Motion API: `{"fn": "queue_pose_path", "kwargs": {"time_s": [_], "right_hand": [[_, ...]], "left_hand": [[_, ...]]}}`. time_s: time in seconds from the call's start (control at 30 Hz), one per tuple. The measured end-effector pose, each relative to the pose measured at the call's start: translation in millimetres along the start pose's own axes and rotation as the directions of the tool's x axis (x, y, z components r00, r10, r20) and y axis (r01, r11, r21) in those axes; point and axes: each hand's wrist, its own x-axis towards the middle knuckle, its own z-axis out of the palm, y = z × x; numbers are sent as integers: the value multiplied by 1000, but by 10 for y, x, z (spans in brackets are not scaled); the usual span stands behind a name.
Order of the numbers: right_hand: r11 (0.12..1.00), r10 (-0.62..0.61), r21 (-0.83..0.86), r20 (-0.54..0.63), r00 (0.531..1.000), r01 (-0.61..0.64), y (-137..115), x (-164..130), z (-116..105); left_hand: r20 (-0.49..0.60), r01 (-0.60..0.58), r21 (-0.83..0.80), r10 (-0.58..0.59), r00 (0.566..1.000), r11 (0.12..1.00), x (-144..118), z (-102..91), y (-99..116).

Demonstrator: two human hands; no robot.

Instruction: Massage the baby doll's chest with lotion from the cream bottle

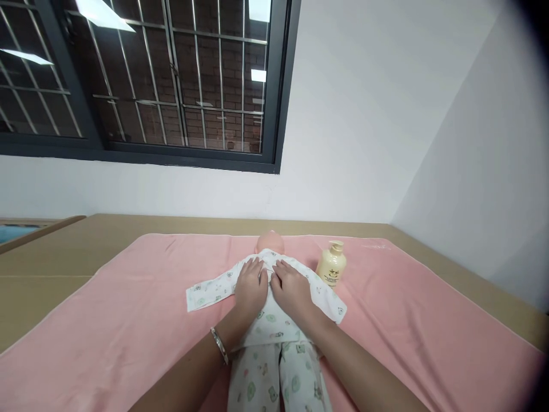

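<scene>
A baby doll lies on its back on a pink towel, dressed in white printed pyjamas. My left hand rests flat on the left side of the doll's chest, fingers together pointing toward the head. My right hand lies flat on the right side of the chest, close beside the left. Both palms press on the pyjama top near its collar; neither hand grips anything. A bracelet sits on my left wrist. The doll's sleeves spread out to both sides.
A cream pump bottle stands on the towel just right of the doll's shoulder. The towel covers a tan table set against a white wall. A barred window is above left. A wall corner closes the right side.
</scene>
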Motion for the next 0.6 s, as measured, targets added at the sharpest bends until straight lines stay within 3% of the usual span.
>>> {"fn": "queue_pose_path", "kwargs": {"time_s": [0.2,0.6], "right_hand": [[994,35,97,115,993,-46,150,101,102],[995,20,92,95,995,-29,138,63,112]], "left_hand": [[-18,-31,16,31,999,999,-24,26,1],[-48,-80,44,83,995,996,-33,39,0]]}}
